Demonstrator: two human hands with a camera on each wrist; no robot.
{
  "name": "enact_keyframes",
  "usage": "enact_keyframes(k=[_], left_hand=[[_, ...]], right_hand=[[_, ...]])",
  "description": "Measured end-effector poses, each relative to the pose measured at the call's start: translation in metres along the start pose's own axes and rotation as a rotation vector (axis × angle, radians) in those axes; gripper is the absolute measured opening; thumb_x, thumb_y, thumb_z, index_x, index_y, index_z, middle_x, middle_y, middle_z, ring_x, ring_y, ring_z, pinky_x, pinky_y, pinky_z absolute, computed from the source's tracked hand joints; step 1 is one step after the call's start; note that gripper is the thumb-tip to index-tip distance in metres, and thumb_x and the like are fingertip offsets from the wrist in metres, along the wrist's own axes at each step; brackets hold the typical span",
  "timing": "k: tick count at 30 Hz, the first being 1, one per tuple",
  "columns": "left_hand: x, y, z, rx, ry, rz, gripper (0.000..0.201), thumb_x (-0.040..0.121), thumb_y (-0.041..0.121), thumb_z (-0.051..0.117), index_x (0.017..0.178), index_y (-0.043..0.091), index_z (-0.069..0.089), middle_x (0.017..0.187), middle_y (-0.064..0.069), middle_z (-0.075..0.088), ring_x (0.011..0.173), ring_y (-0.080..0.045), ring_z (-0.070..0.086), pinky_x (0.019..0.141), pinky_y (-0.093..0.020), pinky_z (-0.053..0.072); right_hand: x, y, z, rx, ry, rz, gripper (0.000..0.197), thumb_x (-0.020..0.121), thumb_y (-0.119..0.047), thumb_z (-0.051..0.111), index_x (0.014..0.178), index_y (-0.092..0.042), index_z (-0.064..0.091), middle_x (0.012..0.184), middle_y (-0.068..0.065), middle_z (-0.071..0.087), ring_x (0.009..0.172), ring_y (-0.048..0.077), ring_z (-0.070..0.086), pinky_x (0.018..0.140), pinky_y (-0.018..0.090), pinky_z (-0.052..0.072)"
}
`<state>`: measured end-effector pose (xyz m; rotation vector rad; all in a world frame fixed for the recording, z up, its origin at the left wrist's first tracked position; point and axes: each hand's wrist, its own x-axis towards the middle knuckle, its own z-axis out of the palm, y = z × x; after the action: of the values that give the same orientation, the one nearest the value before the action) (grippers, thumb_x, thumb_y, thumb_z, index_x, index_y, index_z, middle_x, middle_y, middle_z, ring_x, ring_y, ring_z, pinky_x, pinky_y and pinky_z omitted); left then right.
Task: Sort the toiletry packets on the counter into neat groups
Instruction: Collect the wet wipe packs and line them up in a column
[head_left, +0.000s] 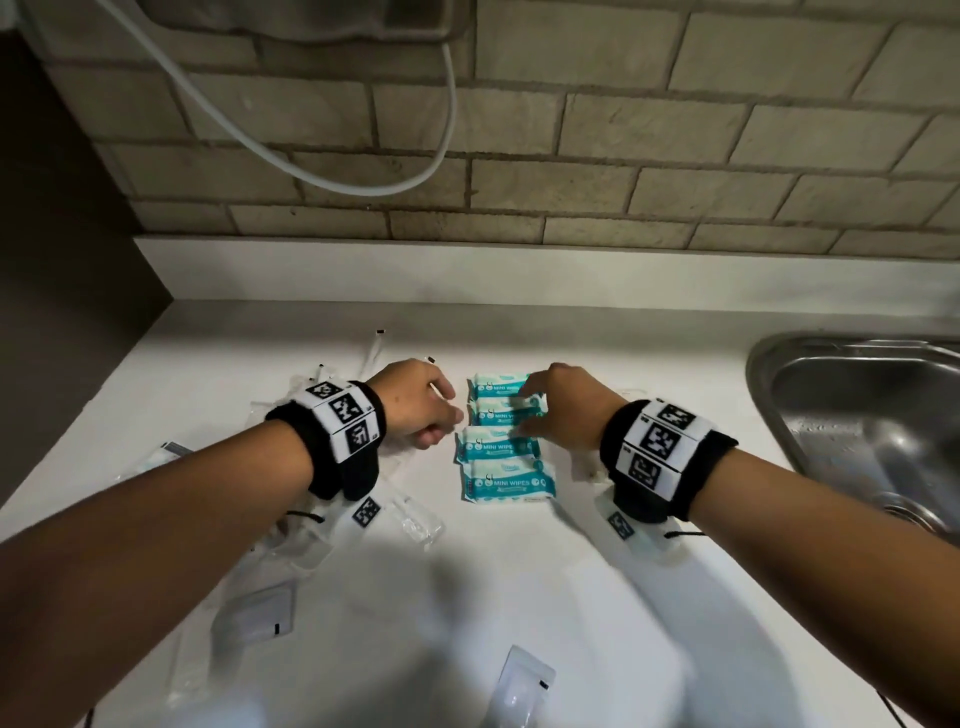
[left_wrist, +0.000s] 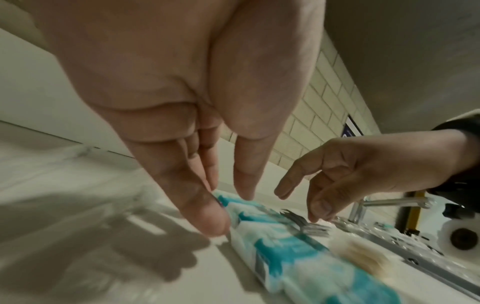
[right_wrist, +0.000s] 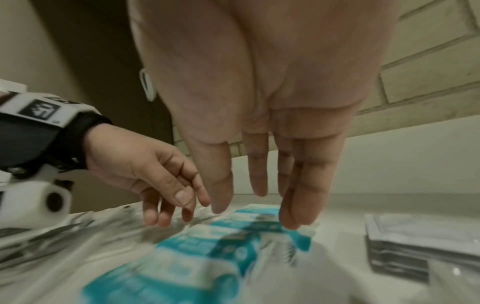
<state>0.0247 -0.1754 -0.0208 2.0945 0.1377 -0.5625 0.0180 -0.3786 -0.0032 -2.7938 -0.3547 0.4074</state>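
Observation:
Several teal-and-white mini wipes packets lie in a neat column on the white counter, one below the other. My left hand hovers at the column's left edge, fingers straight and pointing down, holding nothing. My right hand is at the column's right edge, its straight fingers over the upper packets. The left wrist view shows the left hand just above the near end of the wipes packets. In the right wrist view the right hand hangs over the wipes packets; whether the fingertips touch them is unclear.
Clear plastic sachets lie scattered left and in front, with others nearer me. Thin white wrapped items lie behind the left hand. A steel sink is at the right. Silvery packets are stacked right of the wipes.

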Motion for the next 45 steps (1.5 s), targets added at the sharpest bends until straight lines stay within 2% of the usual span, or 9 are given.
enact_keyframes(k=[2,4,8,10,13,23,29,38,45], left_hand=[[-0.009,-0.008,-0.001,0.057,-0.059,-0.01,0.028,0.081,0.015,0.076,0.102,0.008,0.059,0.077,-0.018,0.072,0.06,-0.022,0.06,0.064,-0.034,0.053],[-0.013,-0.012,0.004,0.075,-0.087,-0.022,0.027,0.08,0.016,0.077,0.1,0.008,0.06,0.078,-0.017,0.073,0.057,-0.02,0.061,0.064,-0.033,0.054],[-0.016,-0.013,0.017,0.028,-0.058,-0.009,0.02,0.082,0.011,0.074,0.097,0.005,0.063,0.074,-0.014,0.072,0.045,-0.011,0.061,0.044,-0.02,0.048],[-0.015,-0.013,0.024,-0.011,-0.055,0.006,0.019,0.082,0.007,0.074,0.097,0.003,0.063,0.077,-0.014,0.071,0.058,-0.016,0.068,0.054,-0.025,0.057],[-0.014,-0.012,0.03,-0.021,-0.059,0.034,0.013,0.081,0.005,0.075,0.088,0.008,0.064,0.08,-0.017,0.072,0.071,-0.025,0.07,0.076,-0.04,0.06],[-0.013,-0.009,0.033,-0.002,-0.03,0.057,0.012,0.079,0.002,0.075,0.085,0.006,0.065,0.083,-0.021,0.073,0.074,-0.028,0.071,0.08,-0.045,0.059],[-0.016,-0.004,0.034,0.023,-0.017,0.056,0.013,0.081,0.003,0.073,0.092,0.002,0.067,0.086,-0.02,0.073,0.071,-0.023,0.07,0.077,-0.039,0.061],[-0.02,-0.004,0.034,0.047,-0.039,0.053,0.015,0.081,0.005,0.074,0.095,0.005,0.068,0.092,-0.019,0.074,0.081,-0.026,0.073,0.08,-0.042,0.06],[-0.025,-0.002,0.031,0.069,-0.095,0.056,0.033,0.082,0.004,0.073,0.114,0.001,0.063,0.089,-0.013,0.073,0.09,-0.03,0.073,0.084,-0.041,0.059]], right_hand=[[-0.014,-0.004,0.008,0.03,-0.045,-0.044,0.049,0.08,-0.033,0.074,0.126,-0.02,0.062,0.122,0.003,0.057,0.105,0.019,0.055,0.088,0.026,0.043],[-0.023,-0.009,0.015,-0.016,-0.101,-0.084,0.051,0.08,-0.031,0.075,0.127,-0.02,0.06,0.122,0.001,0.056,0.109,0.019,0.054,0.095,0.029,0.045],[-0.027,-0.014,0.025,-0.125,-0.125,-0.107,0.046,0.081,-0.03,0.072,0.125,-0.022,0.062,0.116,0.004,0.057,0.104,0.023,0.057,0.089,0.027,0.045],[-0.03,-0.015,0.023,-0.167,-0.13,-0.096,0.039,0.082,-0.031,0.07,0.12,-0.022,0.064,0.113,0.005,0.058,0.102,0.024,0.058,0.084,0.026,0.044],[-0.035,-0.012,0.018,-0.185,-0.135,-0.078,0.042,0.083,-0.029,0.07,0.124,-0.023,0.063,0.116,0.005,0.058,0.105,0.023,0.057,0.092,0.031,0.048],[-0.033,-0.016,0.014,-0.229,-0.138,-0.051,0.037,0.084,-0.02,0.07,0.12,-0.017,0.066,0.118,0.007,0.063,0.108,0.025,0.059,0.094,0.036,0.052],[-0.031,-0.02,0.015,-0.219,-0.113,-0.032,0.035,0.086,-0.02,0.068,0.121,-0.016,0.065,0.117,0.007,0.063,0.106,0.025,0.061,0.093,0.033,0.052],[-0.033,-0.021,0.014,-0.254,-0.117,-0.047,0.033,0.088,-0.019,0.065,0.121,-0.015,0.064,0.117,0.007,0.063,0.108,0.024,0.059,0.094,0.033,0.051],[-0.033,-0.02,0.017,-0.225,-0.113,-0.025,0.034,0.087,-0.016,0.065,0.121,-0.015,0.063,0.119,0.006,0.061,0.105,0.023,0.061,0.091,0.031,0.052]])
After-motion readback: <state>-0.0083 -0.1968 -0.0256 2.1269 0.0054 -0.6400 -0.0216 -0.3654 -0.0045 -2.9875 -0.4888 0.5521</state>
